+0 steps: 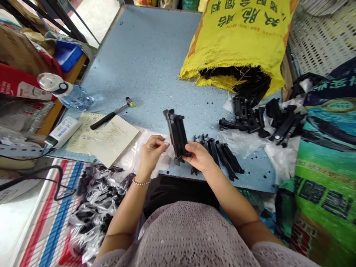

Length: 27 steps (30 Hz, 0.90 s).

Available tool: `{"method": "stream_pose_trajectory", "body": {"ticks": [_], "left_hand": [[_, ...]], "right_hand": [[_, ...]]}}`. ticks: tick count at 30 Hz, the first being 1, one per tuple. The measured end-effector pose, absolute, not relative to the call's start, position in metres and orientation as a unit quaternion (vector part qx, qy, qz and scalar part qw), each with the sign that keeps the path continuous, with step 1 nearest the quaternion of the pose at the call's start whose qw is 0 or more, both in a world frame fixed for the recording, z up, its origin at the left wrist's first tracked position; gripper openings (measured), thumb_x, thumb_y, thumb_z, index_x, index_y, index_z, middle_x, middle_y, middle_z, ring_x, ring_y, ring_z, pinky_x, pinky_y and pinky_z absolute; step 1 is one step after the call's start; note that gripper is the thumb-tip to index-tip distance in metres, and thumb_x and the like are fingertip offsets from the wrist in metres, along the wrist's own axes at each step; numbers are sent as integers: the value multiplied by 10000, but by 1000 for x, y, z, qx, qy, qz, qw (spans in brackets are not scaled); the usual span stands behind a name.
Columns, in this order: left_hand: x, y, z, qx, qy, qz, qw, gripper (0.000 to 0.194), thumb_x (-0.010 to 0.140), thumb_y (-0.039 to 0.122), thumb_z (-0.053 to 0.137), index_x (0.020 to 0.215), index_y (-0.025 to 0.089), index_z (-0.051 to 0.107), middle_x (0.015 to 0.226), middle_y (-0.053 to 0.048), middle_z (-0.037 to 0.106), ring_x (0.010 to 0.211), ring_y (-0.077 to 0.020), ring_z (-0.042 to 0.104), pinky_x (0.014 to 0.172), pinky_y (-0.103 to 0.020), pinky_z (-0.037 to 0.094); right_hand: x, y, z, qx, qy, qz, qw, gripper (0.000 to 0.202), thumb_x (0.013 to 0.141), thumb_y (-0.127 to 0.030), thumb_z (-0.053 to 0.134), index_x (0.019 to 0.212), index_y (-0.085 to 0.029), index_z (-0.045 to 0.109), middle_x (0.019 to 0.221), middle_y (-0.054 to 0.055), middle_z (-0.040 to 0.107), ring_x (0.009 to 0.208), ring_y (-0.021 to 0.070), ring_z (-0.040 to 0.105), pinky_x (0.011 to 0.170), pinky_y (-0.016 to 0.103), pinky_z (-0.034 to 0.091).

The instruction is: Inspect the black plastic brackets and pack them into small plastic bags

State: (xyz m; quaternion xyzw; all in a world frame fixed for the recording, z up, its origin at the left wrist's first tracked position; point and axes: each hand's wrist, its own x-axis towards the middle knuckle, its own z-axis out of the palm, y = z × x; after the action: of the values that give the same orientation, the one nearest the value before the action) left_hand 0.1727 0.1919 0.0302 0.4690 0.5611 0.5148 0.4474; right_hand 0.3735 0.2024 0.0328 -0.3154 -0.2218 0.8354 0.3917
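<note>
My right hand [198,155] grips a long black plastic part [178,136] by its lower end, holding it up over the near edge of the table. The piece has ridged sides and small lugs at its ends; it may be more than one part stacked together. To its left is my left hand [154,150], thumb and fingers pinched together; whatever they hold, if anything, is too small to make out. Thin clear plastic bags [130,155] lie under and beside that hand. Several similar black parts [219,154] lie in a row just right of my right hand.
A yellow woven sack [239,40] spills more black parts [250,115] onto the blue table [144,55]. At left are a small hammer [111,114], cardboard [116,137], a white device [63,131] and a water bottle [75,94]. Below stands a striped basket [46,222] of bagged parts.
</note>
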Motion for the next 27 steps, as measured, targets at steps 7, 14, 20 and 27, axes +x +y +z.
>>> {"method": "stream_pose_trajectory", "body": {"ticks": [7, 14, 20, 27], "left_hand": [[142, 193, 30, 671, 563, 438, 203, 208, 922, 113, 572, 930, 232, 742, 1239, -98, 657, 961, -186, 649, 904, -391, 551], [151, 194, 30, 721, 571, 355, 168, 416, 954, 114, 527, 1329, 224, 669, 1378, -154, 625, 976, -207, 683, 854, -374, 579], [160, 197, 25, 651, 573, 417, 272, 544, 854, 105, 676, 1371, 267, 638, 1381, -126, 593, 783, -125, 635, 672, -276, 564], [168, 177, 24, 698, 541, 375, 282, 729, 864, 57, 597, 1547, 284, 481, 1652, -162, 408, 958, -198, 727, 800, -357, 637]], "right_hand": [[397, 220, 27, -363, -175, 810, 426, 257, 771, -378, 852, 907, -195, 734, 909, 31, 784, 821, 178, 738, 749, 286, 634], [402, 197, 50, -354, -256, 789, 432, 329, 789, -428, 840, 1024, -216, 749, 902, 38, 780, 816, 182, 741, 754, 296, 619], [399, 159, 34, -257, -130, 936, 201, 432, 839, -518, 752, 996, -116, 749, 855, 88, 783, 703, 169, 737, 655, 273, 620], [388, 177, 18, -467, -339, 757, 306, 290, 814, -419, 826, 956, -183, 735, 869, 43, 736, 751, 159, 685, 638, 247, 586]]}}
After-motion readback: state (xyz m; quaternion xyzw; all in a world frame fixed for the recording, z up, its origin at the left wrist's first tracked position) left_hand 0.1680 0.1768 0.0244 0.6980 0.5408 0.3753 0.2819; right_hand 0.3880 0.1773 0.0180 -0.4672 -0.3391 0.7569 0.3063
